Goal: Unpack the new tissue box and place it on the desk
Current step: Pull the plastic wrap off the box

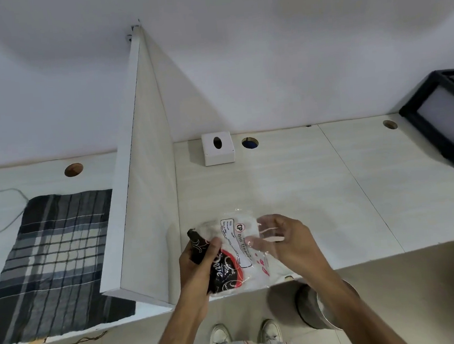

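Note:
A tissue pack [236, 255] in clear plastic wrap, white with a black and red printed end, lies at the front edge of the pale desk [317, 192]. My left hand [198, 266] grips its black left end. My right hand [285, 239] has its fingers inside or under the clear plastic wrap [263, 235] at the pack's right side, pinching the film. A white cube tissue box [218, 148] with an oval slot stands at the back of the desk by the wall.
A white divider panel [142, 184] stands left of the pack. A plaid cloth [58, 255] covers the neighbouring desk. A black-framed lantern box [445, 119] sits at the back right. A metal bin [320, 308] stands on the floor under the desk edge. Cable holes [250, 143] dot the back.

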